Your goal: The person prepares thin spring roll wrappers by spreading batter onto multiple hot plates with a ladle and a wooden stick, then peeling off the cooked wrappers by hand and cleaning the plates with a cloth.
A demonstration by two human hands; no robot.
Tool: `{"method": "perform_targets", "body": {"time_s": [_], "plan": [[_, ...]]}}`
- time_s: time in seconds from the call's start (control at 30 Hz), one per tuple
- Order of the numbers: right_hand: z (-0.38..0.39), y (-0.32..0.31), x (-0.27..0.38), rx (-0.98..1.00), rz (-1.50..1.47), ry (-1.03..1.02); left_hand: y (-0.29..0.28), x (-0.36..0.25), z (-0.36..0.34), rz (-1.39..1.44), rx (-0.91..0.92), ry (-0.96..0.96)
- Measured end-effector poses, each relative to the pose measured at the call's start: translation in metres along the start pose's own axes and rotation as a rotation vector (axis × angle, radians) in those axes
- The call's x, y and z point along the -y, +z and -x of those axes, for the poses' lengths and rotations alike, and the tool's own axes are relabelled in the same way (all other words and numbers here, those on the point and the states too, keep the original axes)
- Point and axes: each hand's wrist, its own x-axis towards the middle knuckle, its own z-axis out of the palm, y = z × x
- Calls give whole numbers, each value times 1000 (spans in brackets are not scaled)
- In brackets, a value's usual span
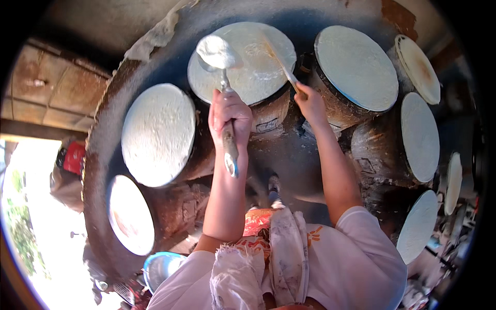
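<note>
My left hand (231, 114) is closed round the handle of a ladle (215, 51). White batter coats the ladle's bowl, which is over the left part of the far middle round griddle (253, 85). My right hand (311, 103) grips the end of a long, thin wooden spatula (283, 64). Its blurred tip reaches over the pale, wet layer on that same griddle; whether it touches cannot be made out. To the right, a second griddle (356, 70) carries a smooth white layer. Another griddle (159, 135) on the left has a white, slightly bumpy layer.
More coated griddles curve round me: one lower left (131, 214), others right (420, 137) and lower right (417, 227). They sit on sooty drum-like stoves (271, 111). A browned flatbread (419, 70) lies far right. A blue-rimmed bucket (161, 269) stands lower left.
</note>
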Motion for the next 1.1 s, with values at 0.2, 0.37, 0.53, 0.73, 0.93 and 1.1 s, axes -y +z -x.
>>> {"method": "perform_targets", "body": {"time_s": [0.2,0.37,0.53,0.73,0.93,1.1], "plan": [[63,66,14,214,75,-300,82,45,107,-60,244,-41],[164,53,58,534,-276,112,152,53,247,-312,387,142],[297,187,151,840,-466,52,211,-26,350,-551,373,322],[377,385,193,822,-657,16,233,-173,422,-714,148,512],[409,445,181,423,-465,-287,237,-233,454,-620,-204,595],[390,455,193,345,-229,-524,268,-270,457,-991,-477,850]]}}
